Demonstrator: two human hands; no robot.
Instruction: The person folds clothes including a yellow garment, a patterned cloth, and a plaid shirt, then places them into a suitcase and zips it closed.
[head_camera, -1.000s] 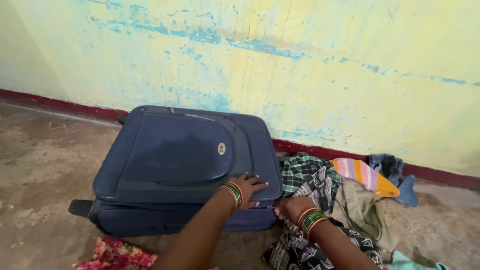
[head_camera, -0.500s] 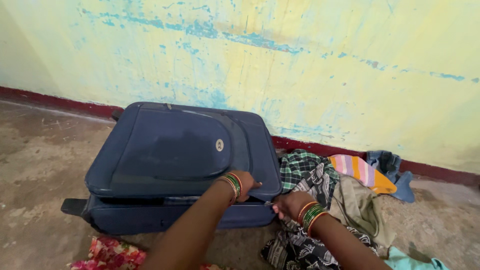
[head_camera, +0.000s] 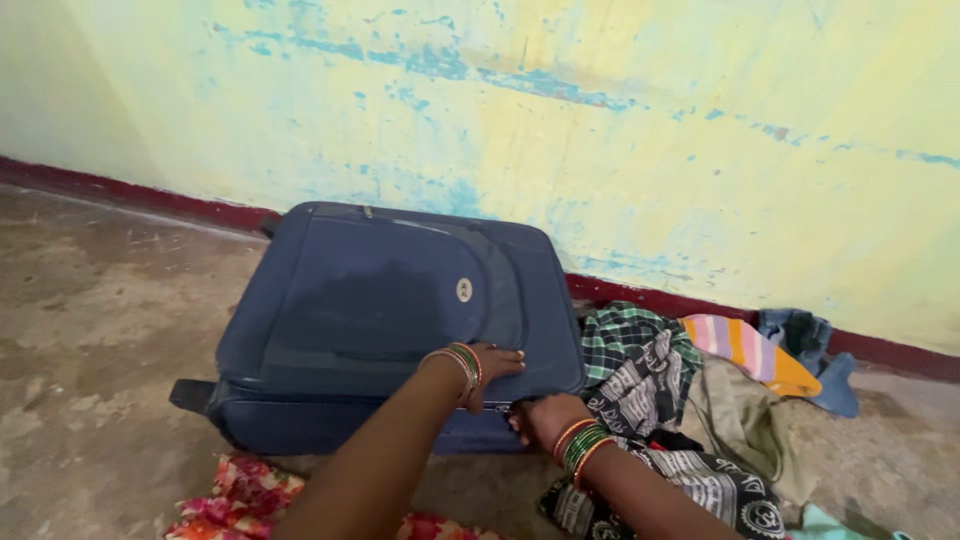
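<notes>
We have a dark blue soft suitcase (head_camera: 390, 320) lying flat on the bare concrete floor (head_camera: 100, 300), its far edge close to the yellow wall (head_camera: 600, 150) with peeling blue paint and a dark red skirting band. Our left hand (head_camera: 492, 366) lies flat on the near right part of the lid, palm down and fingers spread, pressing on the fabric rather than closed around anything. Our right hand (head_camera: 540, 418) sits just below it at the suitcase's near right corner, against the side seam where the lid meets the body; its fingers are curled in toward that seam, but we cannot tell whether they pinch a zip pull or only touch the edge. Both wrists carry stacks of green, red and gold bangles. Just to the right of the suitcase, touching its side, lies a heap of clothes: a green checked cloth (head_camera: 625, 335), a black-and-white printed cloth (head_camera: 690, 480) running under our right forearm, a khaki garment (head_camera: 740, 420), a pink-and-orange striped piece (head_camera: 745, 350) and a blue garment (head_camera: 810, 340) nearest the wall. A red floral cloth (head_camera: 240, 495) lies on the floor just in front of the suitcase, under our left arm.
</notes>
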